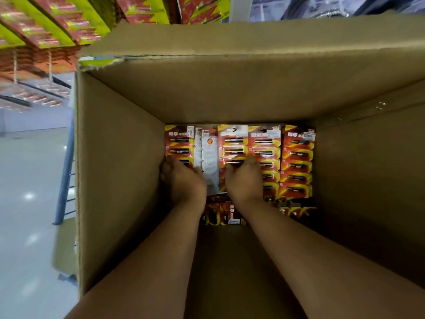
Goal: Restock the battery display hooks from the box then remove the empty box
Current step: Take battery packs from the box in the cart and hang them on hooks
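Deep brown corrugated cardboard box point(119, 180) fills most of the view, flaps open, both forearms reaching down into it. Box floor is covered with red-and-yellow blister cards of batteries point(296, 157), laid flat in columns running away from the person, printed faces up, white price stickers at the far ends.

Left hand point(184, 180) sits at the left inner wall, over the near part of the leftmost card column. Fingers curl down onto the cards, thumb side toward the wall. Looks like a grip on the edge of that column, but the fingertips are hidden under the hand, so whether it actually clamps anything cannot be told.

Right hand point(245, 179) lies just beside it, over the middle columns. Fingers curl around the near half of a battery card; the far half of that card sticks out beyond the knuckles with three cells visible. Grip is closed on the card.

Between the two hands lies one card flipped over, white printed back point(208, 157) showing, touching both hands' inner sides.

Rightmost column is untouched, well clear of the right hand. More cards lie in shadow nearer the person, below the wrists.

Outside the box: blurred red-and-yellow packs on display shelves point(46, 26) at upper left, glossy pale floor point(30, 180) at left, blue metal frame point(65, 171) against the box's left outer wall.
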Available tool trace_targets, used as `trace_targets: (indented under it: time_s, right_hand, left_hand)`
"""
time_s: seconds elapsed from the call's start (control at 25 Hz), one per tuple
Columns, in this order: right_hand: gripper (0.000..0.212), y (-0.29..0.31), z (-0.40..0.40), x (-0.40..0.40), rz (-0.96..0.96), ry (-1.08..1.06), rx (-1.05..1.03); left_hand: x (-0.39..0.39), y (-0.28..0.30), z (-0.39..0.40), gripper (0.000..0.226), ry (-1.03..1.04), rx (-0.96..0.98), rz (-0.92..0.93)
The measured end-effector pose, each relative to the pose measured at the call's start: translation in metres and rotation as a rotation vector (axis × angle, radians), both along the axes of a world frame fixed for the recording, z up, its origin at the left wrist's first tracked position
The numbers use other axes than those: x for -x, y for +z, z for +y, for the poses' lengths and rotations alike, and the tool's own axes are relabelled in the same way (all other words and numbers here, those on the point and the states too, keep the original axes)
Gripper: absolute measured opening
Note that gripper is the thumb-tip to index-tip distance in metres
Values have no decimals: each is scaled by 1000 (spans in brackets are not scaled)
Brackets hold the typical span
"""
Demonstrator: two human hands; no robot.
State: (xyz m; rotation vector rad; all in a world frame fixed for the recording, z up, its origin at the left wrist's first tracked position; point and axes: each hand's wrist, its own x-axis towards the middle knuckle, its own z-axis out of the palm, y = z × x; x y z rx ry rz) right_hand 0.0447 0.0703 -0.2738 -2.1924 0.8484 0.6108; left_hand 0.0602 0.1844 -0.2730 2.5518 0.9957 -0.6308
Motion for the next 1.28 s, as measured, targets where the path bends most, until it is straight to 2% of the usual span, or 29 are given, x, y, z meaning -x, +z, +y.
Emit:
trace_targets:
  time_s: [0.08,0.16,0.28,0.36,0.44,0.52,0.68,0.8,0.96,1.04,1.16,1.28]
  right_hand:
    - [51,-5,-1,-1,-14,-27,-43]
    - [55,-3,3,-6,-1,-9,-52]
    - [80,-1,7,-12,39,152,172]
    - [92,-1,8,-15,41,184,253]
    - [90,-3,10,-17,39,202,230]
    - [88,-3,13,-17,34,222,226]
    - [85,-9,15,-20,-17,126,188]
    - [63,-13,6,-19,-94,37,57]
    - [20,-4,-10,-27,20,-57,-195]
    - [15,1,-16,-32,65,-103,-359]
    - [25,30,-24,-34,87,-192,-545]
    - [6,82,-37,-27,125,-286,-681]
  left_hand:
    - [2,-6,0,93,-38,-59,49]
    - [2,-8,0,96,-64,-84,74]
    - [3,-11,1,90,-106,-116,81]
    - [4,-13,0,81,-167,-135,85]
    - [5,-14,-6,76,-214,-128,116]
    - [1,-14,-9,74,-176,-89,126]
    - [-3,-12,-3,77,-70,-109,-35]
    - [-10,-4,-9,70,-9,-41,-131]
    - [-19,-5,2,37,110,79,0]
    - [-15,2,10,35,187,160,-34]
    - [-6,31,13,34,202,216,-139]
    - [1,83,10,21,297,364,-169]
